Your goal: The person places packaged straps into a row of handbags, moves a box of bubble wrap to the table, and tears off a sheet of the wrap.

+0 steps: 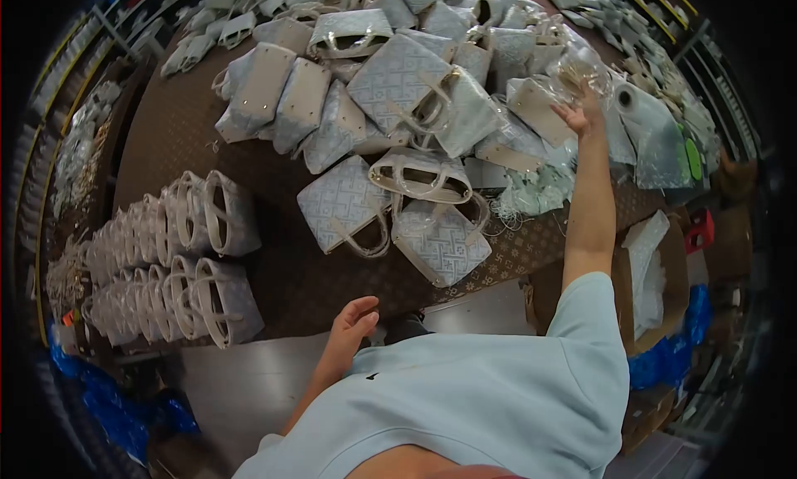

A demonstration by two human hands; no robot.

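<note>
My right hand (pixel 581 114) reaches to the far right of the brown table (pixel 282 271), at a crumpled clear plastic wrap (pixel 581 70). Its thumb and some fingers are apart; the plastic hides part of the hand, and whether it grips the plastic is unclear. Near the table's front edge, my left hand (pixel 355 325) hovers with loosely curled, parted fingers and nothing in it. Between the hands lie a patterned handbag (pixel 444 242), another handbag (pixel 344 201) tilted to its left, and a handbag with an open top (pixel 421 176) above them.
Two rows of upright handbags (pixel 224 300) stand at the left. A large heap of bags (pixel 403 76) covers the back. White tags with strings (pixel 535 188) lie right of centre. A cardboard box (pixel 677 288) with white wrapping is at the right, near a red object (pixel 700 231).
</note>
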